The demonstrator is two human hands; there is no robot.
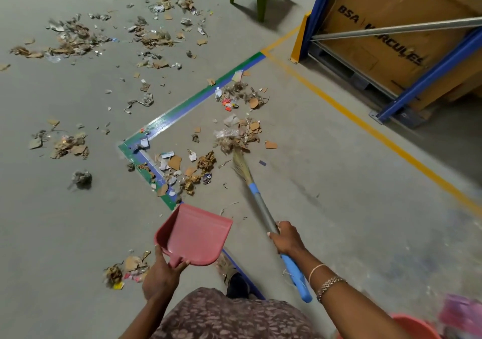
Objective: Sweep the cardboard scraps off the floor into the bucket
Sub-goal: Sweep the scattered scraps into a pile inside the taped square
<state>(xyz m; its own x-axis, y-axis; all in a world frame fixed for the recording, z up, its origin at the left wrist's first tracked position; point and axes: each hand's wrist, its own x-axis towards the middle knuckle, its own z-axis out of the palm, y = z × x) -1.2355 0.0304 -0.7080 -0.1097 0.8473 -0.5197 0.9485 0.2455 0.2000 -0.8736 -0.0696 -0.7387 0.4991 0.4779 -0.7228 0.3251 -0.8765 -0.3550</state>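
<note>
Pink plastic dustpan (194, 237) is being held tilted over the floor (339, 182), the left hand (160, 273) curling its fingers round the short handle. The right hand (287, 238) is wrapping round the grey shaft of the broom (260, 208), whose bristles are touching a heap of cardboard scraps (242, 132) inside the green-and-blue tape corner (182, 106). More scraps are lying scattered beyond the tape, and the orange bucket (414, 325) is sitting at the person's right, only partly showing.
</note>
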